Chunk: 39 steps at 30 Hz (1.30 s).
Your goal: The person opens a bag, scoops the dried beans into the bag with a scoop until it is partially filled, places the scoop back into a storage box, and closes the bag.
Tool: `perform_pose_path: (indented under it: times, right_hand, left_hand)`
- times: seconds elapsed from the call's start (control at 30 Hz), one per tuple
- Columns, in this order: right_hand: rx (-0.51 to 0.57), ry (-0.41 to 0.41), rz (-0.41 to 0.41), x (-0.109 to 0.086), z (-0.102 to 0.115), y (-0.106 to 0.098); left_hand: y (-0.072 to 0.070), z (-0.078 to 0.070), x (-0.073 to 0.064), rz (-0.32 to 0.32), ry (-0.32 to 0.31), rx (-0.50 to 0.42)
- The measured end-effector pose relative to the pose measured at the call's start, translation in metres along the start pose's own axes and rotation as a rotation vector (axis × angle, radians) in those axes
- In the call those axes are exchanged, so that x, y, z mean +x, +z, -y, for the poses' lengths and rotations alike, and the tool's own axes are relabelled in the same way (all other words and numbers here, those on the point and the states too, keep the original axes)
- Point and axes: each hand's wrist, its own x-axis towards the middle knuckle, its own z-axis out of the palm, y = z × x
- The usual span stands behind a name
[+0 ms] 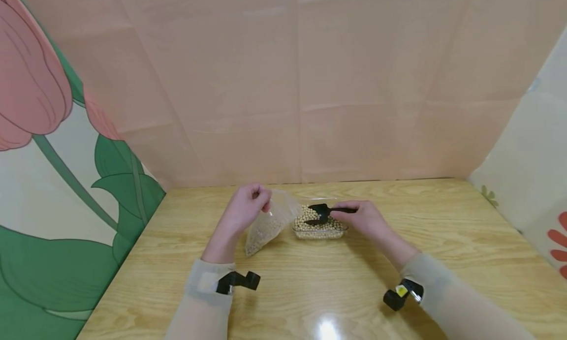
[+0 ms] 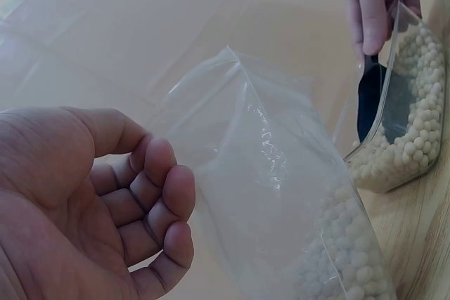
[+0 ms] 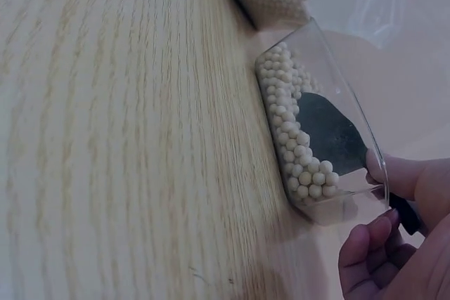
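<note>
A clear rectangular container [image 1: 319,235] full of small cream-coloured beads [image 3: 281,114] stands on the table. My right hand [image 1: 364,218] grips the handle of a small black scoop [image 1: 322,210], whose blade lies among the beads inside the container. To its left, a clear plastic bag [image 1: 267,226] stands tilted, with similar beads [image 2: 355,254] gathered in its lower part. With thumb and curled fingers, my left hand [image 1: 247,206] pinches the upper edge of this bag. The bag's mouth leans toward the container.
The wood-grain table [image 1: 283,281] reaches back to a pink sheet [image 1: 292,94] hung behind it. A panel with painted tulips [image 1: 62,172] stands along the left side, and a pale flowered panel [image 1: 531,168] along the right.
</note>
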Motion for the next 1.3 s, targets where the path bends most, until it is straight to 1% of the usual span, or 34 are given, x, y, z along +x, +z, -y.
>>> perform_pose_path:
  times: [0.17, 0.37, 0.47, 0.63, 0.77, 0.97, 1.1, 1.3]
  right_hand:
    - [0.052, 0.011, 0.021, -0.001, -0.003, -0.002]
    - [0.071, 0.062, 0.004, -0.002, -0.006, -0.001]
    - [0.113, 0.081, -0.005, -0.004, -0.007, 0.001]
    - [0.189, 0.089, -0.017, -0.008, -0.008, 0.002]
    - [0.25, 0.081, -0.017, -0.011, -0.006, 0.001]
    - [0.298, 0.078, -0.029, -0.017, -0.001, -0.005]
    - [0.33, 0.049, -0.034, -0.02, 0.004, -0.011]
    - [0.344, -0.002, -0.032, -0.023, 0.012, -0.016]
  left_hand:
    - [-0.001, -0.002, 0.0, -0.002, -0.016, -0.009]
    - [-0.002, -0.001, 0.001, -0.006, -0.01, -0.013]
    - [-0.002, 0.0, 0.001, -0.003, -0.011, -0.021]
    - [-0.003, 0.002, 0.001, 0.001, -0.013, -0.036]
    - [-0.003, 0.002, 0.001, 0.001, -0.012, -0.034]
    - [-0.002, 0.002, 0.001, -0.001, -0.011, -0.033]
    - [-0.002, 0.002, 0.001, -0.001, -0.007, -0.032]
    - [-0.002, 0.002, 0.001, -0.001, -0.009, -0.026]
